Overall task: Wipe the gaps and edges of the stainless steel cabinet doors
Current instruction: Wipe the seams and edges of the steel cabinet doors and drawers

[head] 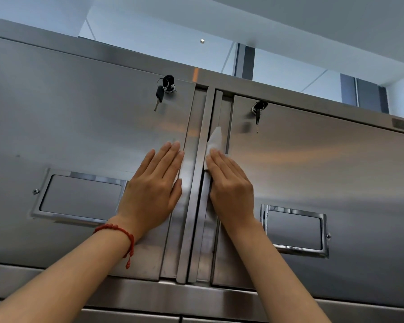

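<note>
Two bare forearms reach up from the bottom of the frame toward a stainless steel wall cabinet seen from below. A red beaded bracelet circles the left wrist. The left hand lies flat, fingers straight and together, pressed against the left cabinet door beside that door's vertical inner edge, with a sliver of white showing under its fingers. The right hand presses a white wipe into the central gap between the two doors, fingers extended and close together over the cloth, whose upper end sticks up past the fingertips and lies along the edge of the right cabinet door. Whether the thumb curls around the wipe cannot be told. Each door carries a recessed rectangular handle: the left handle sits just left of the left hand, the right handle just right of the right wrist. Higher up, a lock with a black-headed key bunch hangs near the top inner corner of the left door, and a second lock with a key hangs in the matching corner of the right door. A steel rail runs below the doors, with the tops of further doors beneath it. Beyond the cabinet's top edge are window panes and a white ceiling.
</note>
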